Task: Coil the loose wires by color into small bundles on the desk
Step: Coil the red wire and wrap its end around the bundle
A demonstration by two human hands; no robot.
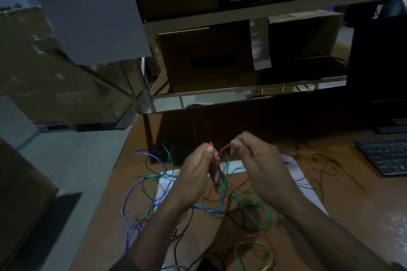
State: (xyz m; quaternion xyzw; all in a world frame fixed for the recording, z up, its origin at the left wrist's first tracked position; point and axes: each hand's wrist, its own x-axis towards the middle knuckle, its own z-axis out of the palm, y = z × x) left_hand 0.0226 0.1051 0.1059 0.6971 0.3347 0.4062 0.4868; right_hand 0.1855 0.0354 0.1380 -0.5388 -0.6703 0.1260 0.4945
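Both hands are raised above a tangle of loose wires on the brown desk (363,209). My left hand (193,176) pinches one end of a red wire (221,151), and my right hand (257,160) pinches the same wire a little further along, so a short red span stretches between them. Under the hands lie green wires (259,202), blue wires (132,187) at the left, dark wires (326,167) at the right, and a green loop (253,246) near the front edge. Part of the tangle is hidden behind my forearms.
White paper (297,174) lies under the wires. A dark keyboard (385,156) sits at the right with a monitor (378,50) behind it. A cardboard panel (253,121) stands at the desk's back. Shelves hold cardboard boxes (204,59); more boxes (55,72) stand at the left.
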